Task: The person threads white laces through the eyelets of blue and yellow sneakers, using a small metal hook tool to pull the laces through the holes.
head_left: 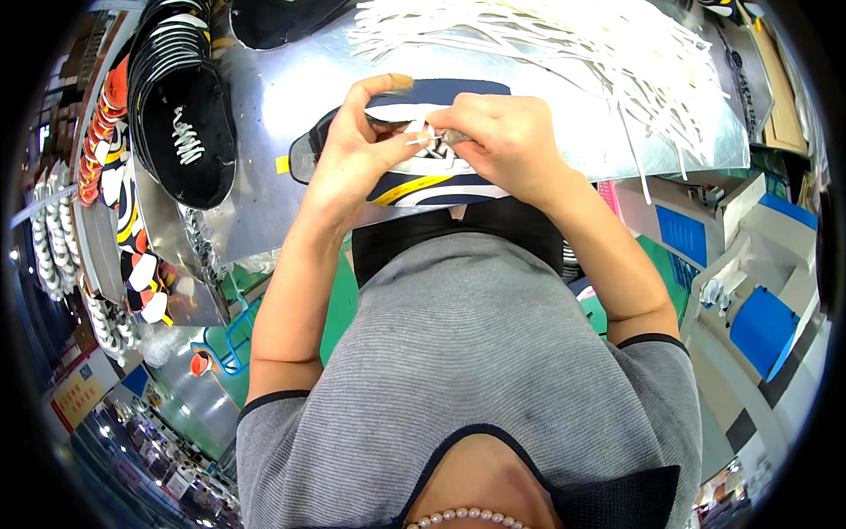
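Head view, looking straight down: both hands meet over a navy and white shoe upper (432, 181) with a yellow stripe, held just above the near edge of the shiny metal table (282, 97). The upper lies crosswise, its long axis running left to right, with the dark rounded end poking out to the left past the left hand (352, 145). That left hand is wrapped round the piece, thumb up on the far rim, fingers curled closed on it. The right hand (502, 141) is pinched shut on a thin white lace (421, 138) right at the middle of the upper (the fingertips of the two hands nearly touch there). Far right on the table, a big loose heap of white laces (564, 44). Far left, a fanned stack of black shoe pieces (176, 97) leans beside rows of orange and white ones.
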### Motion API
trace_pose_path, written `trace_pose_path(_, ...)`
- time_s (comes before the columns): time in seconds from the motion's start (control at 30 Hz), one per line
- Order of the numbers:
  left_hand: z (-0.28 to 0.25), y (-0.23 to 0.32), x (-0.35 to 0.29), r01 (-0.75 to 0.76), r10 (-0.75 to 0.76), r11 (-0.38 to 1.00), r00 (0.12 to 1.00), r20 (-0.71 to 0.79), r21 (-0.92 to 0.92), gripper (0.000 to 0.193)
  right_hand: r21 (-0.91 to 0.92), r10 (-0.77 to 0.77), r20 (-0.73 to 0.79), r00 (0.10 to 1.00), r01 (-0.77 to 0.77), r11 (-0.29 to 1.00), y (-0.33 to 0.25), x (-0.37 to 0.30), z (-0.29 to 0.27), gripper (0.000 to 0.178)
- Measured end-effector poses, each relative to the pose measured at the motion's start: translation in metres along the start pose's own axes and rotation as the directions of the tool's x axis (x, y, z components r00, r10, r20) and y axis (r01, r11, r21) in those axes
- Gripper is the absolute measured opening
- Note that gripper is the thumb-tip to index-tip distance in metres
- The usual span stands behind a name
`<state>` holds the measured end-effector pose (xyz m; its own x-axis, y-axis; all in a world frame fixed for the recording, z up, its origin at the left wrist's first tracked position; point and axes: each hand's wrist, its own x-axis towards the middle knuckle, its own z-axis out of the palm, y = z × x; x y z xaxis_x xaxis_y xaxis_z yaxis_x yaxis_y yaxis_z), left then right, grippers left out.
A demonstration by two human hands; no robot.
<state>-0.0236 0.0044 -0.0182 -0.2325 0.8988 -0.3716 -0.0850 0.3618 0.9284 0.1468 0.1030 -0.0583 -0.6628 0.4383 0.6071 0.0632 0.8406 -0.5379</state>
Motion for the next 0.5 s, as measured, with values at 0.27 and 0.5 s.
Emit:
trace_pose_path(0.27, 0.002, 0.002, 0.013, -0.055, 0.045, 0.986, 0.997, -0.069, -0.156, 0.049, 0.483, -0.080, -0.049, 0.996, 0.093, 0.870, -0.059, 0.002, -0.020, 0.019)
trace_pose_path(0.5, 0.012, -0.002, 0.023, -0.075, 0.073, 0.997, 0.989, -0.128, -0.010, 0.051, 0.383, 0.082, 0.031, 0.996, -0.088, 0.920, -0.053, -0.018, 0.002, 0.024)
